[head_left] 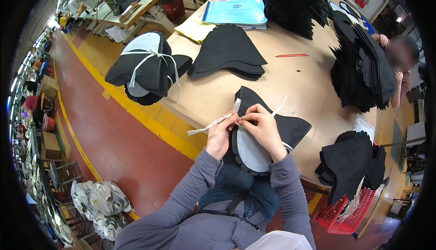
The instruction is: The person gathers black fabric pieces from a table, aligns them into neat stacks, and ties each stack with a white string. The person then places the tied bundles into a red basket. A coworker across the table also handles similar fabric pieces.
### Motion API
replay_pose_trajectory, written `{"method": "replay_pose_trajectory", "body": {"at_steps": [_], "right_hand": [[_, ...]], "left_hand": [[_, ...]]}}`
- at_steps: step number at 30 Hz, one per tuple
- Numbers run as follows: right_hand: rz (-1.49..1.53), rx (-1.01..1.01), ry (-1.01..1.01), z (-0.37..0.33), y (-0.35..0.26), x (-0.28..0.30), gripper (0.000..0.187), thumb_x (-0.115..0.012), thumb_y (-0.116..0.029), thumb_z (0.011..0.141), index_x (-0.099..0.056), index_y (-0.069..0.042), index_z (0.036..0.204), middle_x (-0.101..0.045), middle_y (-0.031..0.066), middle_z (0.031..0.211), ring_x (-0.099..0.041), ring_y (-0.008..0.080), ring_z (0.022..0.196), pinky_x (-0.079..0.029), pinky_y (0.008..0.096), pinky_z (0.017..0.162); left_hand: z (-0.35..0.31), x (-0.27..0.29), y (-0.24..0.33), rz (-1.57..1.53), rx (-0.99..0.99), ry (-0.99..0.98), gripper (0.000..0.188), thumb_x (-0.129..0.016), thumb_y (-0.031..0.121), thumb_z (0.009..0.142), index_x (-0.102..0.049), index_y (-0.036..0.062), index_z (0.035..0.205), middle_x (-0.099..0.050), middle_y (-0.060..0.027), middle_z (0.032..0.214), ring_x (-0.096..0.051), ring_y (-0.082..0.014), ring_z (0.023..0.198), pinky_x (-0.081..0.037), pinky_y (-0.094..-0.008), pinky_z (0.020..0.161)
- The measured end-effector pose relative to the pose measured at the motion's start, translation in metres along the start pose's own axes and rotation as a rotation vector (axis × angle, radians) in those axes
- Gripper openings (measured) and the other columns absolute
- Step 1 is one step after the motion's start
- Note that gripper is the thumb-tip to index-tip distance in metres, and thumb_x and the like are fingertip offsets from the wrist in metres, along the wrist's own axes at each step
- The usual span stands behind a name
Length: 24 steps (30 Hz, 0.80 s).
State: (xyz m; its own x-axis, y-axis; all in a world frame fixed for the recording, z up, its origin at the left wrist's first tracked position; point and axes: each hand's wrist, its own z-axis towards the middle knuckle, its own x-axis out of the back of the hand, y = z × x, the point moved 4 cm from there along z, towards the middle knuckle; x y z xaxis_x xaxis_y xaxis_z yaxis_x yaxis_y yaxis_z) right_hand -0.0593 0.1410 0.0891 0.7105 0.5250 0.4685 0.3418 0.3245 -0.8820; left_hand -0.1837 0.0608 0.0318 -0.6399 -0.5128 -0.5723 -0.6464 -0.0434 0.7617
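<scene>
Both hands meet over a bundle of black cut pieces (293, 129) with a rounded light-grey piece (250, 150) on top, at the table's near edge. My left hand (219, 137) is closed on a white tie strip (200, 130), whose loose end sticks out to the left. Beside it, my right hand (263, 129) pinches the strip near the same spot, fingertips almost touching the left ones. Another strip end rises beyond the right hand, and part of the strip shows around the bundle by the right wrist. Fingers hide the crossing point.
On the tan table (313, 84) lie a black stack (229, 52), a tied bundle (147, 68), blue folders (236, 10), a red pencil (292, 55) and tall black piles (363, 63). A red basket (352, 213) stands right, below more black pieces. Another person (402, 79) is at far right.
</scene>
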Motion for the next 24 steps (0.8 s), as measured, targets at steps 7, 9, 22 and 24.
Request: {"method": "replay_pose_trajectory", "body": {"at_steps": [7,9,22,24], "right_hand": [[-0.316,0.238,0.236,-0.008,-0.023,-0.01,0.01,-0.07,-0.008,0.072,-0.064,-0.001,0.075,-0.06,0.007,0.089,-0.064,0.0273,0.071,-0.051,0.038,0.062],[-0.339,0.269,0.248,-0.008,-0.021,-0.01,0.011,-0.07,-0.008,0.072,-0.062,-0.002,0.076,-0.06,0.0066,0.09,-0.064,0.0276,0.071,-0.051,0.0374,0.061],[0.007,0.179,0.281,-0.012,-0.014,0.001,0.012,-0.072,-0.006,0.075,-0.069,-0.001,0.085,-0.059,0.0079,0.089,-0.063,0.0247,0.069,-0.05,0.0343,0.061],[0.034,0.186,0.268,-0.016,-0.017,0.006,0.013,-0.073,-0.006,0.076,-0.07,-0.001,0.087,-0.059,0.0085,0.087,-0.062,0.0256,0.07,-0.05,0.0351,0.062]], "left_hand": [[-0.016,-0.015,0.028,0.658,-0.422,0.163,0.021,-0.073,0.002,0.082,-0.072,-0.0055,0.102,-0.072,-0.0102,0.081,-0.065,-0.0097,0.067,-0.049,-0.0226,0.062],[-0.018,-0.022,0.047,0.985,-0.536,0.067,0.019,-0.07,0.002,0.08,-0.074,-0.0001,0.099,-0.07,-0.0128,0.078,-0.066,-0.0171,0.065,-0.051,-0.0282,0.061],[0.002,0.022,0.008,0.223,0.255,-0.253,0.018,-0.058,0.019,0.098,-0.064,0.0067,0.11,-0.064,0.0021,0.102,-0.055,-0.0082,0.095,-0.04,-0.0247,0.088],[-0.001,0.014,0.005,0.143,0.223,-0.247,0.018,-0.059,0.019,0.098,-0.064,0.0061,0.108,-0.064,0.0018,0.101,-0.055,-0.0087,0.095,-0.04,-0.0246,0.088]]}}
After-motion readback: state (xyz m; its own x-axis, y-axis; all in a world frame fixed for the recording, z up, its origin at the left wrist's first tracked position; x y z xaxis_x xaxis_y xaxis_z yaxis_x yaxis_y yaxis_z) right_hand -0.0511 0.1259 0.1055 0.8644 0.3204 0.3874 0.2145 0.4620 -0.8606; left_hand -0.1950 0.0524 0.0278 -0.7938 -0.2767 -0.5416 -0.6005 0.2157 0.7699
